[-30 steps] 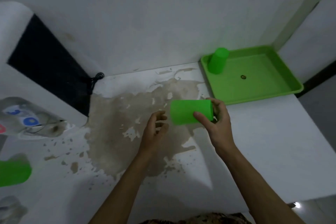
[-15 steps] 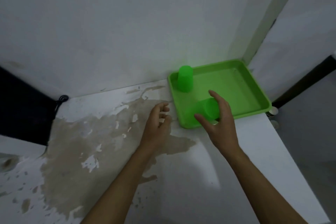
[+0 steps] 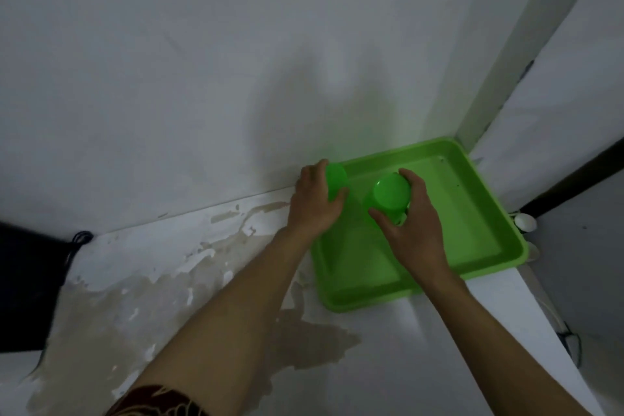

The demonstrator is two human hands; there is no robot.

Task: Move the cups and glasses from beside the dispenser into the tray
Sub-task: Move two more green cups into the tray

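Observation:
A bright green tray (image 3: 486,233) sits on the white counter in the corner by the wall. Inside it, at the back left, stands an upside-down green cup (image 3: 337,181); my left hand (image 3: 315,204) wraps round it from the left. A second upside-down green cup (image 3: 391,196) sits just right of the first, over the tray's middle. My right hand (image 3: 413,223) grips this cup from the near side, thumb on its left and fingers on its right. Whether it rests on the tray floor is hidden by my hand.
A brown, peeling stain (image 3: 141,307) spreads over the counter left of the tray. A black cable (image 3: 77,240) and a dark panel lie at the far left. A small white object (image 3: 525,222) sits beyond the tray's right rim, where the counter edge drops off.
My right hand carried its green cup rightward into the tray and turned it base-up. My left hand moved from the counter onto the cup standing in the tray. The view swung right.

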